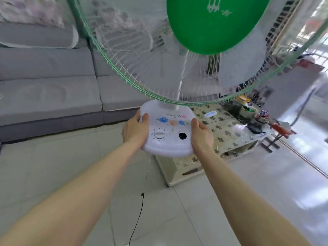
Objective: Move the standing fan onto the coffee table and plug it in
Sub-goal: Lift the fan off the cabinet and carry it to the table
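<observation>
The fan has a white base [168,144] with flower stickers, a dial and a dark hole, a white stem, and a large green-rimmed wire cage [142,55] with a green centre disc. My left hand [134,130] grips the base's left edge and my right hand [201,135] grips its right edge. I hold the base in the air over the near left corner of the coffee table [229,137], which has a flower-patterned top. A thin black cord [140,210] hangs from the base down to the floor; its plug is out of view.
A grey sofa [49,96] runs along the left. Clutter sits on the table's far right end, and a small white remote [210,114] lies on its top. The floor is pale tile. A glass door is at the right.
</observation>
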